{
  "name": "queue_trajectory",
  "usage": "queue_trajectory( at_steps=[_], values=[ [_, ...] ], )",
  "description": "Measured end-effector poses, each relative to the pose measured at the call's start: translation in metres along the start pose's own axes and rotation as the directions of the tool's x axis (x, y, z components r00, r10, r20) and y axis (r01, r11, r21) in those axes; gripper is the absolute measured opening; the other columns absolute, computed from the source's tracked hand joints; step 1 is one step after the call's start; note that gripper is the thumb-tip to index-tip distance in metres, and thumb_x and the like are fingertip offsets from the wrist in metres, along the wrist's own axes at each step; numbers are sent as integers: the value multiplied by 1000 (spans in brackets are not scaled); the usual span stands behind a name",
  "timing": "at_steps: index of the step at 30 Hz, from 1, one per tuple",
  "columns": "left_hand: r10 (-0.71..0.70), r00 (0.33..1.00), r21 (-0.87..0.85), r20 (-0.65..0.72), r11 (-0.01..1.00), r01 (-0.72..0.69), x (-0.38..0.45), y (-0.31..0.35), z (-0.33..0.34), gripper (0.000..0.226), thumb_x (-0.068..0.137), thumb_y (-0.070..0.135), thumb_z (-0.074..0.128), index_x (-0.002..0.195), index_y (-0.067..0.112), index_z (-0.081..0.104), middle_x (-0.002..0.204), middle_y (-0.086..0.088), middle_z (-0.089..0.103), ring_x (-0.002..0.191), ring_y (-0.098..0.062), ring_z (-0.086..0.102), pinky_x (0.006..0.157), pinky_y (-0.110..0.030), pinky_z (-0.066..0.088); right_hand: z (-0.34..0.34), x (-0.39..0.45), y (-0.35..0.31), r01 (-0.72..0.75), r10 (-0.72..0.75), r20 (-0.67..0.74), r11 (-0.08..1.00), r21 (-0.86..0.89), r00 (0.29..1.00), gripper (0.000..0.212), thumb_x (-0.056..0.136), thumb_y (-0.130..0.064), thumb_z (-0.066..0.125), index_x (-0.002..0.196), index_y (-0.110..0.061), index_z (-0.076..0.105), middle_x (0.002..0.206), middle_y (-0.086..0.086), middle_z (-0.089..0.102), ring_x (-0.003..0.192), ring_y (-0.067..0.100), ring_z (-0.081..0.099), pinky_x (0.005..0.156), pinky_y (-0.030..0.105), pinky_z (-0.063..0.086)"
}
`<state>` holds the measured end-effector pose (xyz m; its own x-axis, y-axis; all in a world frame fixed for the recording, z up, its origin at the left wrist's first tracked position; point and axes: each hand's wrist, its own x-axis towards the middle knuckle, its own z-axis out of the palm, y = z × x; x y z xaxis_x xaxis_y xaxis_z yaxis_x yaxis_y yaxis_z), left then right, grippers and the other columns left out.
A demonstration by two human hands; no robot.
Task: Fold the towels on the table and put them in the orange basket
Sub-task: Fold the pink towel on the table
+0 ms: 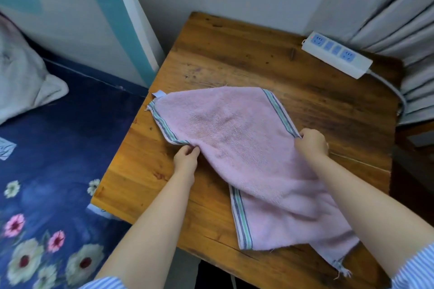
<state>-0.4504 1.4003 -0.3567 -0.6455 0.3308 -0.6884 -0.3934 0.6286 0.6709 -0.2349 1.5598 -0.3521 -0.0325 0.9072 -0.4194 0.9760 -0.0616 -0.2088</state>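
A pink towel (237,148) with striped blue-green borders lies partly doubled over on the wooden table (234,58). My left hand (186,157) pinches the towel's striped edge at its left side. My right hand (311,141) pinches the striped edge at the right side. The stretch between my hands is raised a little off the table, while the near part of the towel lies flat toward the front edge. No orange basket is in view.
A white power strip (335,56) with blue sockets lies at the table's back right, its cable running off the right edge. A bed with a dark blue floral sheet (47,171) and a grey pillow (23,77) stands left. Grey curtains (399,19) hang at right.
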Motion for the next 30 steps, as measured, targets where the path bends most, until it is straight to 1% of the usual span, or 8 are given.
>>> queue_trajectory(
  at_steps=[5,8,12,15,18,22,25,30],
  values=[
    [172,981,-43,86,985,-169,-3,45,20,26,95,12,46,69,15,48,73,0,48,68,-11,47,62,-20,47,-30,12,4,39,8,-149,950,309,989,22,91,-7,43,96,4,61,101,26,63,94,39,55,71,31,38],
    [178,971,-110,161,981,-161,-10,60,35,14,94,13,47,106,12,55,95,-2,58,84,-12,56,70,-20,50,-40,18,10,-25,78,-150,944,328,986,22,93,-10,44,102,3,59,104,25,62,91,37,55,70,26,34],
    [-24,977,223,211,974,-24,-23,25,44,51,90,13,55,135,4,32,122,-16,56,99,-25,54,83,-33,43,-29,15,22,-107,118,-28,959,261,993,20,91,-12,47,96,0,63,101,23,64,89,37,56,69,29,38],
    [69,988,515,141,847,-133,-27,4,45,26,89,16,57,112,5,57,114,-17,62,99,-30,57,85,-34,46,-23,10,29,-114,127,-25,947,299,992,21,88,-13,49,89,-2,67,90,20,66,82,35,58,69,31,44],
    [116,987,515,109,843,-156,-24,1,46,17,91,15,53,98,4,64,101,-16,65,93,-31,58,78,-33,45,-28,10,28,-81,109,-61,933,351,992,19,88,-14,51,89,-3,67,86,13,63,75,27,53,65,27,39],
    [84,995,447,61,889,-102,-26,10,44,24,93,15,45,69,11,49,69,-4,48,61,-19,41,61,-28,36,-44,8,22,-3,10,-14,914,407,1000,10,86,-15,56,82,-9,64,82,8,60,75,21,53,64,26,43],
    [55,998,377,11,925,-55,-30,24,37,24,91,15,48,67,11,44,63,-2,42,58,-19,38,63,-27,35,-57,3,18,93,-102,-1,905,415,995,15,87,-14,56,87,-5,68,83,9,62,79,23,56,70,33,46],
    [68,987,363,149,924,-119,-51,65,19,41,89,6,42,52,15,29,55,-4,23,52,-16,17,53,-28,16,-89,-13,9,163,-185,-6,848,505,983,18,89,-17,55,93,-5,68,87,8,63,83,21,56,74,31,45]
  ],
)
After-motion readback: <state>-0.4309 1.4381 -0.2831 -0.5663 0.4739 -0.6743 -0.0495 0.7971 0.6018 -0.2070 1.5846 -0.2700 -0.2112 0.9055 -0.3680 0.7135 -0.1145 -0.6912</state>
